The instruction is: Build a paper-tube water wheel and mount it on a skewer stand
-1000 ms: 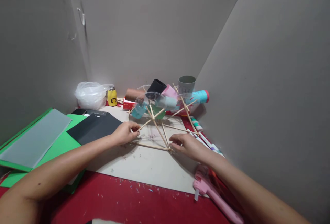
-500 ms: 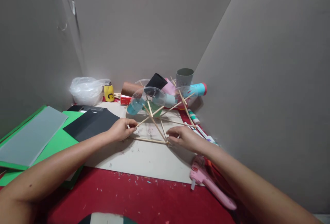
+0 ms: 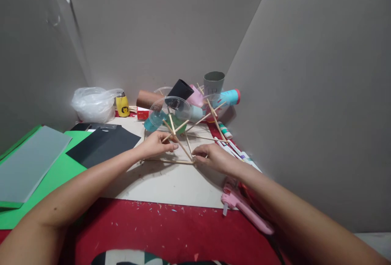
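A frame of thin wooden sticks [image 3: 166,161] stands on a white board [image 3: 152,187], with slanted sticks crossing above its base. My left hand [image 3: 155,145] reaches in at the left side of the frame, thumb and fingers apart around the crossing sticks; some fingertips are hidden behind them. My right hand [image 3: 210,155] is at the near right corner, its fingers curled and pinched on the lower end of a stick. Clear plastic discs [image 3: 183,110] stand just behind the sticks.
A pink glue gun [image 3: 247,212] lies near my right forearm. Green sheets [image 3: 67,171] and black sheets [image 3: 104,147] lie at the left. Behind are a plastic bag [image 3: 93,106], a yellow container [image 3: 122,106], a grey cup [image 3: 214,82] and several paper tubes. Markers [image 3: 244,157] lie at the right.
My left hand has moved right and inward, from the frame's left stick toward the crossing sticks. My right hand has closed in on the near right corner. The whole view has shifted slightly.
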### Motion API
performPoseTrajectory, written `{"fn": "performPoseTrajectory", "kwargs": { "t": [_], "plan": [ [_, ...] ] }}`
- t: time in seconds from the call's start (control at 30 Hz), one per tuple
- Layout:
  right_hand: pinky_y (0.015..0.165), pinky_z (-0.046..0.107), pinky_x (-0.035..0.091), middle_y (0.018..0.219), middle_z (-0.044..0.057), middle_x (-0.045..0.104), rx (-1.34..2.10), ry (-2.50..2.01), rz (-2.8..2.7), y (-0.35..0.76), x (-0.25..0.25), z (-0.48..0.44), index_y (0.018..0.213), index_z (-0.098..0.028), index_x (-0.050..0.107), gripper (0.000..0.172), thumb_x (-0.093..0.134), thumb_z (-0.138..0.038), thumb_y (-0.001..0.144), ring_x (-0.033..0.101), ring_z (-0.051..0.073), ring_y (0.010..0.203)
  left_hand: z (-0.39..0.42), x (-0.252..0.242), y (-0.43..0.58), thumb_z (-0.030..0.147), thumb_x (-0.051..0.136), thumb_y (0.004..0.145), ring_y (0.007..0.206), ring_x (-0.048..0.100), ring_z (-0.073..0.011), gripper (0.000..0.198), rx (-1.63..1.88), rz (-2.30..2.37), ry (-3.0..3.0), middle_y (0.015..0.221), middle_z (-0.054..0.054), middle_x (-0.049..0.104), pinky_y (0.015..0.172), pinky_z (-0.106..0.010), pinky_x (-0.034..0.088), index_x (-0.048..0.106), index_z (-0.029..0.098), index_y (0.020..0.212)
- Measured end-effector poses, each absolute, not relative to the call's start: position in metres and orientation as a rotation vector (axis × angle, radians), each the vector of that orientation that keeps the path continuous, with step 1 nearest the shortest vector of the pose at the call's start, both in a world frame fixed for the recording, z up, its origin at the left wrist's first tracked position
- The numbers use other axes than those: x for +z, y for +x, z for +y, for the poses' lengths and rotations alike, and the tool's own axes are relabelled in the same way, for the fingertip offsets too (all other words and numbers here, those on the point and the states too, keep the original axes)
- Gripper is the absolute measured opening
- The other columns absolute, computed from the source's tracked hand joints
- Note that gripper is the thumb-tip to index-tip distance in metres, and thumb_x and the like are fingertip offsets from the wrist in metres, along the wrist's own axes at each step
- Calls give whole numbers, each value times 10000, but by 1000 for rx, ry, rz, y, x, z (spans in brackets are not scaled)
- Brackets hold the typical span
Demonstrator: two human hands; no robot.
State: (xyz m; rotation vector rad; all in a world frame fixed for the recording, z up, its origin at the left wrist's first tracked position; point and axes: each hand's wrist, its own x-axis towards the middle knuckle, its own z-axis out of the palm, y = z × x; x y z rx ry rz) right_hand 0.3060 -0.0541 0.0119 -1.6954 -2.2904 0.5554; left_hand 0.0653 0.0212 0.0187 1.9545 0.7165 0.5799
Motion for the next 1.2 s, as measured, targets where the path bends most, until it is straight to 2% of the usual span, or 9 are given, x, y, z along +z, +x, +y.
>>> {"fn": "performPoseTrajectory", "kwargs": {
  "t": [0.13, 0.33, 0.53, 0.87, 1.2],
  "plan": [
    [598, 285, 395, 710, 63, 718, 498, -1830, -2287, 316, 10, -61, 743, -176, 731, 185, 561, -188, 816, 598, 175, 622, 28, 25, 73, 287, 690, 820, 667, 623, -122, 198, 553, 638, 1898, 726, -32, 693, 650, -238, 494, 717, 110, 906],
    [582, 287, 395, 707, 65, 728, 501, -1899, -2307, 315, -2, -63, 731, -204, 741, 163, 594, -207, 802, 604, 174, 604, 34, 22, 80, 303, 724, 791, 652, 632, -123, 213, 519, 579, 1874, 738, -37, 712, 648, -249, 521, 735, 110, 880],
    [588, 288, 410, 720, 67, 736, 525, -1901, -2305, 313, -6, -60, 758, -208, 760, 202, 568, -223, 820, 600, 172, 602, 36, 20, 87, 264, 709, 808, 655, 644, -122, 170, 467, 547, 1897, 744, -41, 722, 633, -242, 514, 739, 110, 874],
    [556, 282, 361, 637, 55, 696, 552, -1856, -2400, 312, -2, -54, 712, -202, 765, 224, 572, -222, 825, 533, 158, 548, 34, 26, 88, 229, 655, 850, 633, 634, -105, 137, 410, 542, 1920, 706, -39, 709, 589, -205, 481, 728, 113, 850],
    [556, 273, 327, 639, 52, 695, 559, -1796, -2521, 310, 3, -47, 690, -198, 756, 212, 575, -140, 786, 510, 139, 536, 37, 21, 89, 205, 667, 837, 670, 657, -118, 109, 407, 467, 1880, 784, -54, 725, 650, -236, 512, 719, 110, 841]
  ]
}}
